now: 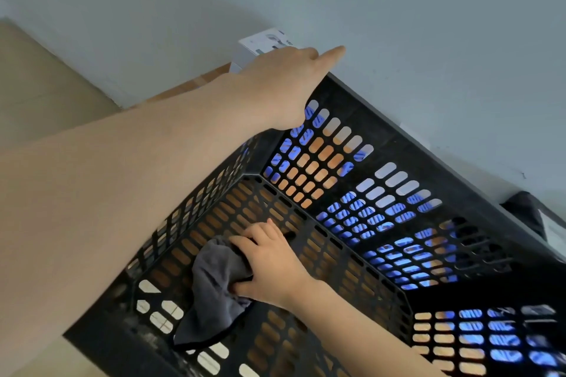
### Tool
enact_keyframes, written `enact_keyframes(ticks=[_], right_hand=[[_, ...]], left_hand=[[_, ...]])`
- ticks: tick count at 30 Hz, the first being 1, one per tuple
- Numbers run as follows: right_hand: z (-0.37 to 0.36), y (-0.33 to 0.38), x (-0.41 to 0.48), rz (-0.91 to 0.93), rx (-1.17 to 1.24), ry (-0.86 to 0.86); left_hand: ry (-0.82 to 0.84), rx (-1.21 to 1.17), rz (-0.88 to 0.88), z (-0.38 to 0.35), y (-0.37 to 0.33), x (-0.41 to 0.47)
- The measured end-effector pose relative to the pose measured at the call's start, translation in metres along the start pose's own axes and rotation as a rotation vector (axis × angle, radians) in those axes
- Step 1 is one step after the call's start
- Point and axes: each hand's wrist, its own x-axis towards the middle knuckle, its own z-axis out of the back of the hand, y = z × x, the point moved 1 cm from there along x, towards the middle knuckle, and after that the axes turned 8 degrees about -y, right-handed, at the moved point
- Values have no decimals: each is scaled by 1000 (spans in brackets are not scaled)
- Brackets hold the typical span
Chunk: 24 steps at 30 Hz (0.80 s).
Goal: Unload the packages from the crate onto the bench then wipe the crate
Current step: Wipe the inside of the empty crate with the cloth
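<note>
I see the black perforated plastic crate [379, 131] with no packages inside, so I judge unloading done and the wipe under way. The right hand [272, 263] is on the crate floor with its fingers curled around a bunched grey soft cloth [211, 285]. The left hand [281, 86] lies over the crate's far corner rim. One digit points straight out and the rest are hidden, so I can't tell whether it grips.

Handling, my guess:
- The crate is stiff and light for its bulk. The slotted walls snag cloth, and the solid rim is the best hold.
- The cloth is limp, so keep it wadded and press flat.

Packages are outside the crate:
- A white cardboard box [254, 47] is just beyond the far corner, behind the left hand.
- Blue-printed packs [352, 214] show through the far wall's slots.
- A dark wrapped package [526, 208] with a white label [554, 232] is just outside the far rim.

Writing: the box print, blue lettering and label are all too blurred to read, and no brand is legible.
</note>
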Motion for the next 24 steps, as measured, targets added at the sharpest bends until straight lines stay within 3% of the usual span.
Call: enact_keyframes(ticks=[2, 6, 13, 16, 19, 21, 24], right_hand=[[12, 6, -2, -20, 11, -47], [70, -3, -9, -324, 475, 1], [196, -35, -41, -610, 508, -578], [228, -37, -43, -644, 348, -929], [227, -31, -23, -518, -12, -1232], [203, -34, 1, -405, -201, -1236], [155, -50, 34, -210, -371, -1023]], left_hand=[[-2, 3, 4, 0, 0, 0], [-2, 3, -5, -1, 1, 0], [18, -35, 22, 1, 0, -1], [27, -50, 27, 2, 0, -1], [30, -66, 45, 3, 0, -1], [26, -71, 53, 4, 0, 0], [12, -60, 51, 4, 0, 0]])
